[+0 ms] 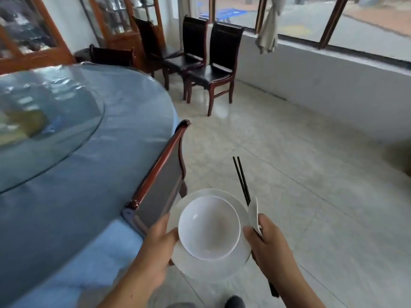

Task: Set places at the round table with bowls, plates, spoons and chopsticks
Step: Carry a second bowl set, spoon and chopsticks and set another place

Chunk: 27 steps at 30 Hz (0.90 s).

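The person is standing just beside the round table [89,178], carrying one full place setting in front of the body, above the tiled floor and not yet over the tabletop. The left hand [155,247] is gripping the left edge of a white plate [193,266], its thumb curling on top against the white bowl [209,227] that is sitting on it; the fingers underneath are hidden. The right hand [266,247] is curling round a pair of black chopsticks [241,178] and a white ceramic spoon [253,212], both pointing away from the body. Its thumb is lying at the plate's right rim, and I cannot tell whether it is bearing any of the weight. A wooden chair [160,165] is standing tucked against the table, between the person and the blue cloth under its shiny clear cover. To my eye the job now is getting the plate down without the loose bowl sliding. That means holding the plate level, passing it over or beside the chair's top rail without clipping it, and landing it near the table's edge, well outside the glass turntable [44,134]. The cover looks slick, so lowering the plate flat is going to serve better than sliding it. Only once the plate is resting should the right hand be laying the spoon and chopsticks beside it.
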Available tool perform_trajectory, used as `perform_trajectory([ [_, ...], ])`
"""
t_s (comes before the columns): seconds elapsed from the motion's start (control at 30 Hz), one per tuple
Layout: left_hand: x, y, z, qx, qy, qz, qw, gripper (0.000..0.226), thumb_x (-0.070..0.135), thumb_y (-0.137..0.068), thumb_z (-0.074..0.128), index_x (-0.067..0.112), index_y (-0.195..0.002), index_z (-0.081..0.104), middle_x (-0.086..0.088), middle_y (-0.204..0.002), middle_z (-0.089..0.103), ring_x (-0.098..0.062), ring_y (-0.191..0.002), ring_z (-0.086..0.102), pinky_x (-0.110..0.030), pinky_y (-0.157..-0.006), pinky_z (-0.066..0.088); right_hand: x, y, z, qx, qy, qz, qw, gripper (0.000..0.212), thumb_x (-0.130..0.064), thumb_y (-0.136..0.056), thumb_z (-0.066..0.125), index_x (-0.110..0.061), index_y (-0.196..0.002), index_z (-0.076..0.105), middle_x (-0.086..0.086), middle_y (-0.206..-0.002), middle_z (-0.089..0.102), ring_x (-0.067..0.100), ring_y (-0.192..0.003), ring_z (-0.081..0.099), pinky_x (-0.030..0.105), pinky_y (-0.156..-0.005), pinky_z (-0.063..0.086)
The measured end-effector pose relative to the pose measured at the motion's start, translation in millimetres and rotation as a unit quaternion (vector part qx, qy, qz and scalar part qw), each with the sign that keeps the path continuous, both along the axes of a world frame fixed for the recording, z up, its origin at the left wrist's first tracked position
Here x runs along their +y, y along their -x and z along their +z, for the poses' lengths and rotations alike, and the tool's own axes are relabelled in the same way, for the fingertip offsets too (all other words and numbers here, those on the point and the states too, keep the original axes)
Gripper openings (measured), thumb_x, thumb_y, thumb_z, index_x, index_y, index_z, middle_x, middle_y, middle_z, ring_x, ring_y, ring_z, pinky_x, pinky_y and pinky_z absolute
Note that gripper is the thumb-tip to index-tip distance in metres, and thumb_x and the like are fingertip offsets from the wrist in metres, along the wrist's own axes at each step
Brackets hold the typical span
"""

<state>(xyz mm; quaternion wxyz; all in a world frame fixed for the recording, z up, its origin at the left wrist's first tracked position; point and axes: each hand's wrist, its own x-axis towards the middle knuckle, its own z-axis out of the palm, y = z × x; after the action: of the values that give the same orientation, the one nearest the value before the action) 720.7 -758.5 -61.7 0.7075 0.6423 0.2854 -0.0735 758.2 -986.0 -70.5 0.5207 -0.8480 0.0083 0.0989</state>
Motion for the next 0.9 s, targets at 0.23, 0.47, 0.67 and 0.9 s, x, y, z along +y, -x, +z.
perform_trajectory([
  [0.23,34.1,-75.4,3.1,0.018,0.004,0.131,0.991,0.044,0.04,-0.067,0.074,0.041,-0.111,0.069,0.001,-0.103,0.077,-0.031,-0.099,0.071,-0.036,-0.061,0.057,55.0,-138.9,4.9,0.029,0.005,0.136,0.99,0.023,-0.026,-0.09,0.055,-0.03,-0.069,0.049,-0.01,-0.054,0.05,0.012,-0.048,0.041,0.029,-0.048,0.035],
  [0.47,114.3,-150.4,-16.1,0.025,-0.009,0.201,0.979,0.034,0.022,-0.074,0.065,0.033,-0.106,0.068,-0.009,-0.097,0.077,-0.036,-0.086,0.071,-0.049,-0.065,0.058,153.0,-260.7,-14.9,0.023,0.04,0.236,0.971,0.028,-0.027,-0.094,0.056,-0.016,-0.072,0.042,-0.004,-0.056,0.045,0.017,-0.052,0.041,0.032,-0.052,0.034],
  [0.67,196.5,-194.4,-22.7,0.025,0.013,0.213,0.977,0.032,0.001,-0.095,0.057,0.022,-0.117,0.066,-0.01,-0.107,0.075,-0.034,-0.098,0.072,-0.05,-0.065,0.062,245.9,-347.3,-13.4,0.029,0.058,0.336,0.94,0.017,-0.019,-0.095,0.055,-0.016,-0.078,0.052,-0.013,-0.05,0.048,0.009,-0.048,0.04,0.028,-0.052,0.034],
  [0.9,255.0,-226.8,-47.3,0.051,0.033,0.332,0.942,0.031,0.003,-0.098,0.055,0.024,-0.119,0.065,-0.009,-0.11,0.075,-0.03,-0.096,0.073,-0.051,-0.071,0.063,359.5,-422.3,-39.0,0.015,0.109,0.458,0.882,0.015,-0.023,-0.095,0.056,-0.014,-0.084,0.056,-0.001,-0.073,0.063,0.019,-0.069,0.056,0.035,-0.063,0.043],
])
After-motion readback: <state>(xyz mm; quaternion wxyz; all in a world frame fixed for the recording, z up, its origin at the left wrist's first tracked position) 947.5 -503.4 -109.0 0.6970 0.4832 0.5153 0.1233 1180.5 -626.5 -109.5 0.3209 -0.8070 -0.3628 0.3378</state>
